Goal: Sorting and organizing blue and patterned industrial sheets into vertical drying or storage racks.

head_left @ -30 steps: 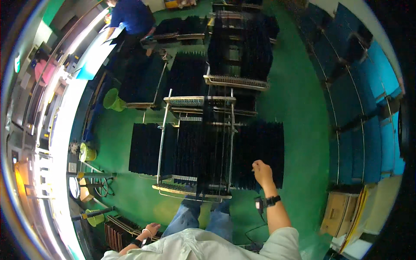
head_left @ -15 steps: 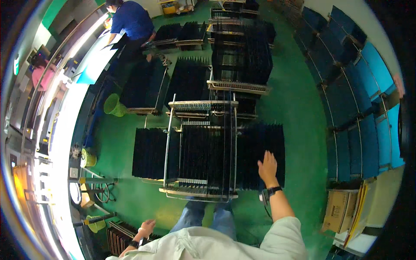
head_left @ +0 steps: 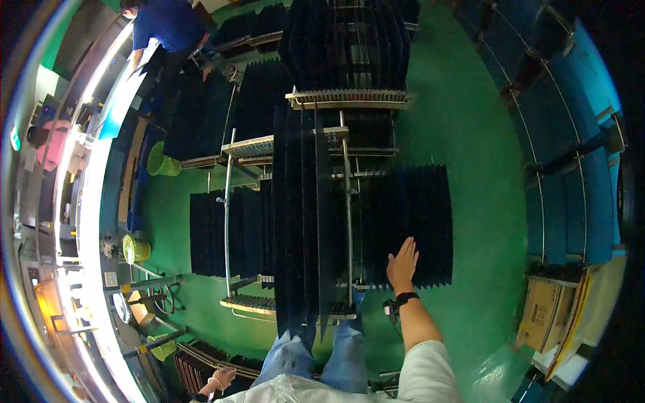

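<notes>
My right hand (head_left: 403, 264) lies flat with its fingers stretched out, over the right-hand part of a row of thin dark sheets (head_left: 416, 201). Whether the palm presses on their edges I cannot tell. To the left of that hand stands a metal rack frame (head_left: 350, 221) with notched rails. Several long dark sheets (head_left: 295, 215) rise through the frame, overlapping its front rail (head_left: 252, 305). Low at the left, my left hand (head_left: 223, 377) hangs with loose fingers and nothing visible in it, close to a rack of brownish sheets (head_left: 191, 369).
Further racks of dark sheets (head_left: 342, 54) stand ahead. Blue panels (head_left: 564, 168) line the right side, above a cardboard box (head_left: 541, 312). At the left runs a brightly lit bench (head_left: 91, 215), where a person in dark blue (head_left: 168, 27) leans. A green bin (head_left: 163, 160) stands on the floor.
The view has shifted forward, bringing the racks closer. The middle dark sheets now reach past the frame's front rail. My right hand stays flat over the right-hand sheets; my left hand remains low.
</notes>
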`<state>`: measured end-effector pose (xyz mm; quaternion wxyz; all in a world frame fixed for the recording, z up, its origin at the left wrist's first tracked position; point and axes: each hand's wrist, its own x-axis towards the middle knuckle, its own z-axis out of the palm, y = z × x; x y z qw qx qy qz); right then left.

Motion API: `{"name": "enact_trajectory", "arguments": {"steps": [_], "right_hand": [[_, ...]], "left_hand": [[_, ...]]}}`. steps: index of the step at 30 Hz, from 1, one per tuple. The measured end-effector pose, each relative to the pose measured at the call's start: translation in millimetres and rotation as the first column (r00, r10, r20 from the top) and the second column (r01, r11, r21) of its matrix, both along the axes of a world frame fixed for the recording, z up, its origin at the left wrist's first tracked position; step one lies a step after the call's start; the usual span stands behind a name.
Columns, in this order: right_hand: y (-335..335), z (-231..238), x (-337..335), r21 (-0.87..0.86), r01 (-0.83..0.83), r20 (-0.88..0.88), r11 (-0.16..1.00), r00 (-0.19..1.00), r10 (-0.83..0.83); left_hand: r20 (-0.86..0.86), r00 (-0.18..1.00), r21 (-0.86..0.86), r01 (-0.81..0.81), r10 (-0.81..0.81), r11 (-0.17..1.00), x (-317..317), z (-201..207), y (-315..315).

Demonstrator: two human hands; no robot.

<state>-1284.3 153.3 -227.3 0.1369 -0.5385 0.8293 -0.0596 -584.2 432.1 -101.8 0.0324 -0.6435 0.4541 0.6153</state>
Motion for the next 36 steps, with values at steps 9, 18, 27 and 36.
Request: {"name": "enact_trajectory", "arguments": {"steps": [9, 18, 27, 36], "right_hand": [[-10.0, -21.5, -13.1, 0.322, 0.003, -0.007, 0.947, 1.0, -0.001], [-71.2, 159.3, -6.1, 0.038, 0.181, 0.814, 0.983, 0.565, -0.135], [-89.8, 280.2, 114.7, -0.067, -0.253, 0.153, 0.965, 0.953, 0.26], [-116.0, 317.8, 127.6, -0.038, -0.156, 0.11, 0.987, 0.981, 0.16]], "left_hand": [[0.141, 0.945, 0.237, -0.321, 0.294, 0.917, -66.5, 7.0, -28.2], [0.221, 0.975, 0.065, -0.009, -0.005, 0.998, -128.9, 48.2, -83.1], [0.246, 0.969, -0.203, 0.016, 0.035, 0.979, -184.4, 53.6, -184.5], [-0.111, 0.963, -0.79, 0.065, -0.247, 0.61, -375.8, 152.9, -312.6]]}}
